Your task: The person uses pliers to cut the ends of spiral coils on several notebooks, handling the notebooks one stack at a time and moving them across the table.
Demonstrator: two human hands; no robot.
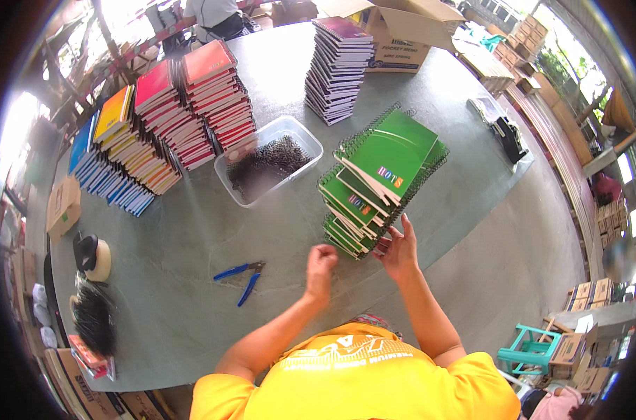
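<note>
A tall, uneven stack of green spiral notebooks (400, 143) stands right of the middle of the table, dark wire coils showing along its edges. My right hand (399, 250) is at the near right side of this stack, fingers stretched and apart, the tips touching or very close to the lower notebooks. Beside the stack's near left corner is my left hand (321, 267), its fingers curled closed; whatever they may hold is hidden. Blue-handled pliers (242, 278) lie on the table to the left of that hand. A clear plastic tub (316, 150) holds many black wire coils (272, 166).
Leaning notebook stacks line the far left: blue (111, 178), yellow (115, 115), red (167, 115) and orange-red (213, 66). A maroon-topped stack (341, 70) stands near an open carton (398, 47). Tape rolls (97, 259), a black bundle (95, 322) and a small box (64, 205) sit left.
</note>
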